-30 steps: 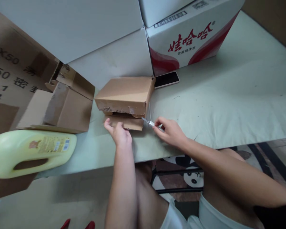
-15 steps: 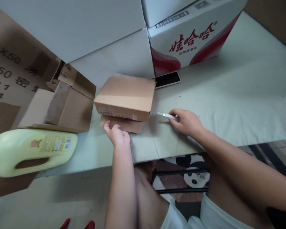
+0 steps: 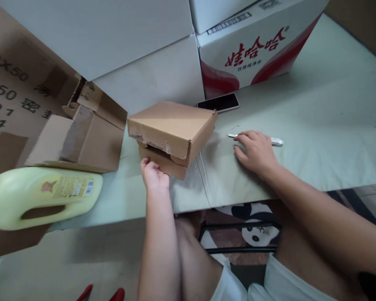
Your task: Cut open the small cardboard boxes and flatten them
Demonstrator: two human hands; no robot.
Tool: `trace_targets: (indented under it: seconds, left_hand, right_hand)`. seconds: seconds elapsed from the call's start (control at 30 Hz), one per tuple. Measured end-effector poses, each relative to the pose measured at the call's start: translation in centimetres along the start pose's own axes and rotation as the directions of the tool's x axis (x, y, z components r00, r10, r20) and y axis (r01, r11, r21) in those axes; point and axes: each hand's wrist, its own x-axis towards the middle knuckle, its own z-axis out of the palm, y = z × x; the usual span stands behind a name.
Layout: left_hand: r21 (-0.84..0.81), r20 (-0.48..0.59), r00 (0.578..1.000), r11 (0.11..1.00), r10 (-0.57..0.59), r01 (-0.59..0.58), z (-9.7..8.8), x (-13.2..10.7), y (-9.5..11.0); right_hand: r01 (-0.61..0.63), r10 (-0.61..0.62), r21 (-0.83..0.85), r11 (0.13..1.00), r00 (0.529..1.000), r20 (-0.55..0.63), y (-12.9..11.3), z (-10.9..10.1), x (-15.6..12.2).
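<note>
A small brown cardboard box [image 3: 172, 127] lies on the pale green table [image 3: 316, 125], tilted with its near flap hanging down. My left hand [image 3: 153, 175] is closed on the lower front corner of that box. My right hand [image 3: 255, 150] rests to the right of the box with its fingers stretched flat over a slim white cutter [image 3: 276, 141]. The cutter's blade tip pokes out to the left of the fingers and its handle end to the right.
A dark phone [image 3: 219, 102] lies behind the box, against a white carton with red print [image 3: 253, 50]. Large white cartons stand at the back. An opened brown box [image 3: 87, 142] and a pale yellow jug [image 3: 40, 196] lie at the left.
My right hand has carried the cutter away from the box's flap to the right and laid it on the table. The small box has turned and tipped up in my left hand.
</note>
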Motion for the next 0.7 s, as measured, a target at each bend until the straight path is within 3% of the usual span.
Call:
trace_targets:
  seconds: [0.1, 0.27, 0.43, 0.5, 0.7]
  left_hand:
    - [-0.017, 0.007, 1.0, 1.0, -0.02, 0.02, 0.3, -0.1, 0.3]
    - [-0.071, 0.143, 0.989, 0.997, 0.027, -0.017, 0.7, -0.8, 0.6]
    - [-0.103, 0.188, 0.98, 0.993, 0.067, -0.049, 0.4, -1.0, 0.7]
    - [-0.108, 0.206, 0.977, 0.994, 0.055, -0.033, 0.1, -0.9, 0.8]
    - [-0.127, 0.216, 0.976, 0.992, -0.002, 0.03, -0.6, -1.0, 1.4]
  right_hand:
    - [0.049, -0.05, 0.048, 0.998, 0.999, 0.015, -0.9, 0.7, -0.1]
    - [0.134, -0.139, 0.136, 0.982, 0.99, 0.024, -2.0, 1.6, -0.2]
    - [0.212, -0.226, 0.263, 0.941, 0.974, 0.025, -2.7, 2.0, -0.4]
    - [0.179, -0.195, 0.313, 0.933, 0.981, 0.021, -2.9, 1.9, -0.4]
    - [-0.073, 0.07, 0.487, 0.87, 0.997, 0.026, -3.0, 1.4, -0.3]
